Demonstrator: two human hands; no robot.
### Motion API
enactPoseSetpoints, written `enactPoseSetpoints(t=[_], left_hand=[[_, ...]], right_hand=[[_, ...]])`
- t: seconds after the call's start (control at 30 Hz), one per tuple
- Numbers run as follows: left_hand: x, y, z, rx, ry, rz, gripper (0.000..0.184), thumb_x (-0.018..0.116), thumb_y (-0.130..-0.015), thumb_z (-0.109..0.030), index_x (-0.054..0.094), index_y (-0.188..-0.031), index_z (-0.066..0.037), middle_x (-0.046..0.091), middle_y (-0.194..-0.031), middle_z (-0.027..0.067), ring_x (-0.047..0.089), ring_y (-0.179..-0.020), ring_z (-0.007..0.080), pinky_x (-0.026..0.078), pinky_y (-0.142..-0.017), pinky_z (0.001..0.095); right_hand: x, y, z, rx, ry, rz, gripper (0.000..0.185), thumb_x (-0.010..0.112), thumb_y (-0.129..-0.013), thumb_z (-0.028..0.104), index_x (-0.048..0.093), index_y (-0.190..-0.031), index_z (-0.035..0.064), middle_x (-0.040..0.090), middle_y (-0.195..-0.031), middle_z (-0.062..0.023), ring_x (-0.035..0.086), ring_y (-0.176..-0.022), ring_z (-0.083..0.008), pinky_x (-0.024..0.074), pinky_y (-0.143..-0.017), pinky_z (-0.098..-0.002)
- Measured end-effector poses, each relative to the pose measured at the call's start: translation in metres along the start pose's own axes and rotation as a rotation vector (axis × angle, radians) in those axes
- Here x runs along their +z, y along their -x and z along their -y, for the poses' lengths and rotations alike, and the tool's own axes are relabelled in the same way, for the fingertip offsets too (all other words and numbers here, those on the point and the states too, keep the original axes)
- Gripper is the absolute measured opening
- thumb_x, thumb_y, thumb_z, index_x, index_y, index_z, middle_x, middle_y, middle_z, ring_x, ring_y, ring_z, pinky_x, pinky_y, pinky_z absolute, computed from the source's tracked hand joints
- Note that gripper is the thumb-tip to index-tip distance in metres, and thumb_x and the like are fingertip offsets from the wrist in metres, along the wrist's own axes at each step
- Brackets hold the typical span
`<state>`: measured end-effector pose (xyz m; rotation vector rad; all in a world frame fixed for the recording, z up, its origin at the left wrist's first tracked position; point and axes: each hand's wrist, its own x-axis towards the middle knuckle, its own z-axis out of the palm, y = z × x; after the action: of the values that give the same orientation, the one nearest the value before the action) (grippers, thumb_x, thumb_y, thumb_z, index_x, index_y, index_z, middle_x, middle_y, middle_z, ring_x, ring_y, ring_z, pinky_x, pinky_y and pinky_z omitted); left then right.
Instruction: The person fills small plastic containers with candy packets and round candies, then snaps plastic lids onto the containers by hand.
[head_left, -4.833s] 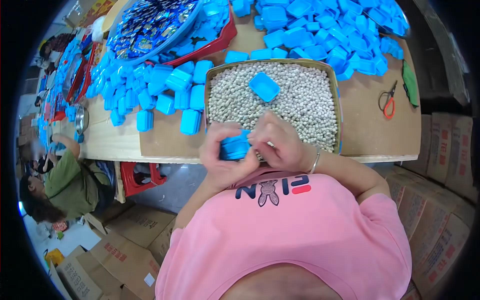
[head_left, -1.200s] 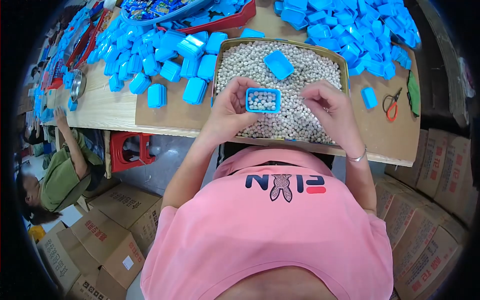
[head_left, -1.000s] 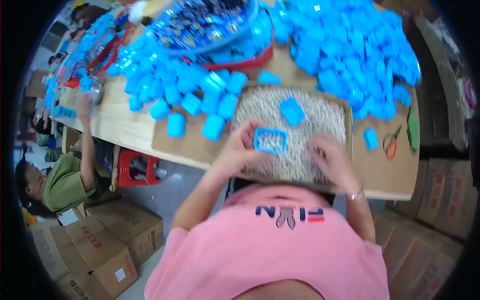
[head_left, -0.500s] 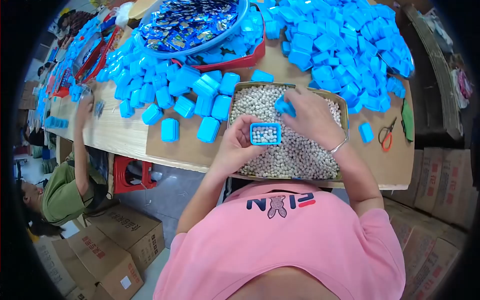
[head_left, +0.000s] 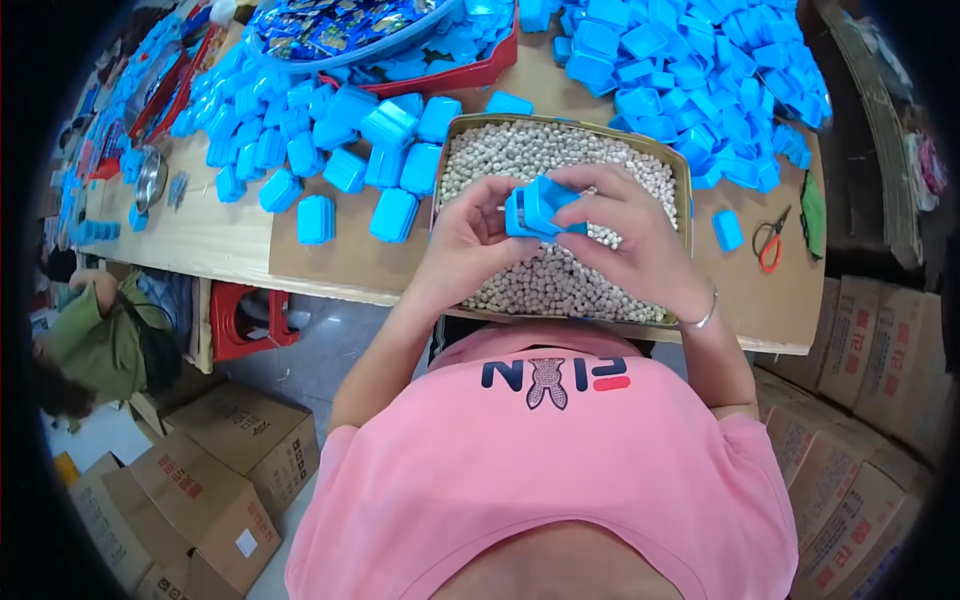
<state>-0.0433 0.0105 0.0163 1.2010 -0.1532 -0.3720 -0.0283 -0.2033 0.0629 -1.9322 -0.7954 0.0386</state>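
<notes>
My left hand (head_left: 478, 232) holds a small blue tray (head_left: 517, 212) over a shallow box (head_left: 683, 205) of pale round pellets (head_left: 560, 282). My right hand (head_left: 630, 235) grips a second blue tray (head_left: 549, 200), tilted against the first one. The two trays touch, and their contents are mostly hidden by the trays and fingers. Both hands are above the middle of the box, with pellets visible around them.
Closed blue containers (head_left: 316, 219) lie left of the box. More blue trays (head_left: 700, 80) are heaped behind right. Orange-handled scissors (head_left: 770, 245) and a single blue piece (head_left: 727, 230) lie right. A basin of blue packets (head_left: 345, 30) stands behind; a co-worker (head_left: 95, 340) is far left.
My right hand has brought the tray from the pellets toward me, against the one in my left hand. The second tray is now tilted there. The co-worker's arm has moved down.
</notes>
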Motion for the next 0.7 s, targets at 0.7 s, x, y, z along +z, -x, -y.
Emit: enactPoseSetpoints(t=[0.7], left_hand=[[-0.005, -0.001, -0.008, -0.002, -0.017, 0.046, 0.045, 0.064, -0.076, 0.004, 0.05, -0.118, -0.002, 0.06, -0.099, 0.008, 0.058, -0.085, 0.0108, 0.049, -0.072, 0.0206]], right_hand=[[0.034, 0.004, 0.002, -0.179, 0.552, -0.12, 0.017, 0.069, -0.073, 0.002, 0.062, -0.087, 0.0052, 0.058, -0.124, -0.0088, 0.056, -0.104, -0.029, 0.0487, -0.086, -0.0377]])
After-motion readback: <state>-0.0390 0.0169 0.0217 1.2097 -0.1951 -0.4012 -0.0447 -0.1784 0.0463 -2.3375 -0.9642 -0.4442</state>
